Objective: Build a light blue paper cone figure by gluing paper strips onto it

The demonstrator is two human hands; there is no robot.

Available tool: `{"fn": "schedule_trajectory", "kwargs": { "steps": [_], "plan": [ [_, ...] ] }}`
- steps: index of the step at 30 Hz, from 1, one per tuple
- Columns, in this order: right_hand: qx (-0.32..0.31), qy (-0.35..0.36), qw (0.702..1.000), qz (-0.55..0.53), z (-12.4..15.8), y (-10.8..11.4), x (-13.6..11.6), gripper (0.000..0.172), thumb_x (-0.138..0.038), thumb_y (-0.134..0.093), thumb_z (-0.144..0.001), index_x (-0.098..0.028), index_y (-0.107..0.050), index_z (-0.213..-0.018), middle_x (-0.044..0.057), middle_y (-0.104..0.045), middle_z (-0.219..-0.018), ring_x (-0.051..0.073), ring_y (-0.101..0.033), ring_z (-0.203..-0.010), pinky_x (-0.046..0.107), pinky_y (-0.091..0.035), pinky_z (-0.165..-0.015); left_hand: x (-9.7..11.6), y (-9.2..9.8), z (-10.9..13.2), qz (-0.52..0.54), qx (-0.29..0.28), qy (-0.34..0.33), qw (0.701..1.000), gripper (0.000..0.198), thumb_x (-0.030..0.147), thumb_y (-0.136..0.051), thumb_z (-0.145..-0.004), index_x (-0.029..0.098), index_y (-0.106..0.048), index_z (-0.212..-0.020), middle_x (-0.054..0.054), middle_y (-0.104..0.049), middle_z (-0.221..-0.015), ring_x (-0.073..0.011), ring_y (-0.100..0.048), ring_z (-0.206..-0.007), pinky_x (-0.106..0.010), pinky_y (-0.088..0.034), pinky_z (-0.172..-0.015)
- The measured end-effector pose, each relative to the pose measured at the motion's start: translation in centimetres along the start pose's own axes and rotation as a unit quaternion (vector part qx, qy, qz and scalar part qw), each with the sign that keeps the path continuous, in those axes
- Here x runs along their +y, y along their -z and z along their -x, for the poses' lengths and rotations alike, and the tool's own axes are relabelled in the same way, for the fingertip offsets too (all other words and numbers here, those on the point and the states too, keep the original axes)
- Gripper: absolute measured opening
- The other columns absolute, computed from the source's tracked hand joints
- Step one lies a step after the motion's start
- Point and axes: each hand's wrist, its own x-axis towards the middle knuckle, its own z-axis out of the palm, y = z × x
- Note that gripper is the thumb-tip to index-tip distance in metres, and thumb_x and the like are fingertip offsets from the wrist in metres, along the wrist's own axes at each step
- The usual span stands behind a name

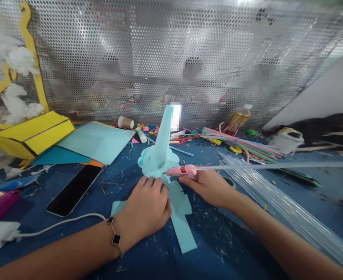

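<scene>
A light-blue paper piece with a scalloped, cloud-like base [148, 161] and a tall narrow cone [163, 136] rising from it stands at the centre. My right hand [208, 186] is closed on a pink glue gun [180, 171], its tip touching or very near the base at the cone's foot. A long clear glue stick [247, 166] runs out of its back to the right. My left hand [149, 204], fingers curled, presses at the front edge of the base, over light-blue paper strips [184, 233]. What its fingertips hold is hidden.
A black phone [74, 190], light-blue sheets [98, 140] and a yellow box [37, 130] lie left; a white cable [63, 221] crosses the front left. Clear sticks [276, 198] lie right. Behind are pastel pipe cleaners [241, 143], a bottle [237, 120], a paper cup [126, 123] and a perforated metal screen [154, 46].
</scene>
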Motion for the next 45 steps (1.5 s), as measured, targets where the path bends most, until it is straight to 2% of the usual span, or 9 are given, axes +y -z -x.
{"fn": "schedule_trajectory", "kwargs": {
  "steps": [10,14,19,29,35,38,40,42,45],
  "plan": [
    [0.017,-0.003,0.992,-0.122,-0.3,1.3,2.0,0.037,-0.052,-0.057,-0.098,-0.02,-0.075,-0.093,0.005,-0.072,-0.075,0.022,-0.066,-0.072,0.029,-0.05,-0.064,-0.1,0.1,0.0,0.004,0.006,-0.004,1.0,0.023,0.028,-0.05,-0.097,0.017,-0.069,-0.09,-0.013,-0.068,-0.1,-0.0303,-0.064,-0.093,-0.051,-0.054,-0.087],
    [0.055,-0.115,0.978,-0.166,-1.0,2.1,5.0,0.044,-0.062,-0.058,-0.094,-0.019,-0.065,-0.087,0.001,-0.064,-0.065,0.016,-0.056,-0.055,0.026,-0.042,-0.051,-0.4,0.2,0.1,0.028,0.004,-0.015,0.999,0.023,0.029,-0.052,-0.097,0.015,-0.07,-0.095,-0.013,-0.068,-0.104,-0.0306,-0.065,-0.095,-0.051,-0.055,-0.086],
    [0.072,-0.217,0.951,-0.209,-1.6,3.0,8.5,0.045,-0.065,-0.062,-0.089,-0.02,-0.06,-0.083,-0.002,-0.055,-0.054,0.015,-0.053,-0.049,0.025,-0.039,-0.046,-0.4,0.2,0.2,0.075,0.008,-0.06,0.995,0.036,0.033,-0.05,-0.099,0.012,-0.065,-0.125,-0.014,-0.068,-0.111,-0.0306,-0.065,-0.092,-0.049,-0.058,-0.078],
    [0.029,-0.171,0.985,-0.026,-1.7,2.6,9.3,0.049,-0.068,-0.053,-0.091,-0.021,-0.067,-0.087,0.004,-0.071,-0.075,0.018,-0.06,-0.061,0.028,-0.04,-0.053,-0.7,0.7,0.1,0.152,-0.023,-0.04,0.987,0.03,0.03,-0.047,-0.1,0.017,-0.067,-0.117,-0.01,-0.069,-0.107,-0.0263,-0.07,-0.087,-0.041,-0.06,-0.069],
    [0.03,-0.207,0.96,0.186,-1.7,2.7,9.3,0.059,-0.071,-0.045,-0.095,-0.02,-0.073,-0.107,0.015,-0.078,-0.1,0.032,-0.072,-0.089,0.037,-0.048,-0.071,-0.8,0.1,0.2,0.14,0.006,-0.011,0.99,0.024,0.023,-0.047,-0.097,0.017,-0.069,-0.106,-0.011,-0.068,-0.102,-0.0279,-0.068,-0.093,-0.044,-0.059,-0.076],
    [0.082,-0.156,0.957,0.231,-1.1,3.2,8.2,0.051,-0.061,-0.051,-0.097,-0.02,-0.072,-0.12,0.016,-0.076,-0.116,0.035,-0.071,-0.105,0.041,-0.051,-0.084,-0.8,0.0,0.2,0.146,0.011,0.003,0.989,0.025,0.024,-0.047,-0.097,0.017,-0.069,-0.106,-0.012,-0.068,-0.106,-0.0276,-0.067,-0.094,-0.044,-0.06,-0.077],
    [0.098,-0.059,0.973,0.201,-0.5,3.5,6.7,0.041,-0.051,-0.058,-0.096,-0.023,-0.071,-0.123,0.013,-0.071,-0.128,0.032,-0.068,-0.114,0.04,-0.051,-0.093,-0.9,0.0,0.1,0.15,0.018,0.018,0.988,0.026,0.024,-0.047,-0.097,0.017,-0.068,-0.11,-0.011,-0.069,-0.109,-0.0273,-0.068,-0.095,-0.044,-0.06,-0.078],
    [0.044,0.065,0.99,0.115,0.1,3.6,4.9,0.038,-0.048,-0.067,-0.092,-0.027,-0.07,-0.125,0.008,-0.069,-0.132,0.028,-0.065,-0.118,0.038,-0.051,-0.098,-1.3,0.0,0.0,0.152,0.022,0.033,0.988,0.027,0.024,-0.047,-0.097,0.018,-0.068,-0.114,-0.01,-0.069,-0.11,-0.0272,-0.068,-0.097,-0.044,-0.06,-0.081],
    [-0.065,0.197,0.978,0.033,1.1,3.3,2.0,0.059,-0.049,-0.088,-0.074,-0.03,-0.069,-0.126,0.008,-0.065,-0.135,0.032,-0.061,-0.125,0.045,-0.049,-0.106,-1.9,0.1,-0.2,0.161,0.015,0.052,0.985,0.028,0.02,-0.047,-0.097,0.018,-0.067,-0.118,-0.009,-0.07,-0.112,-0.0263,-0.068,-0.1,-0.044,-0.059,-0.085]
  ]
}}
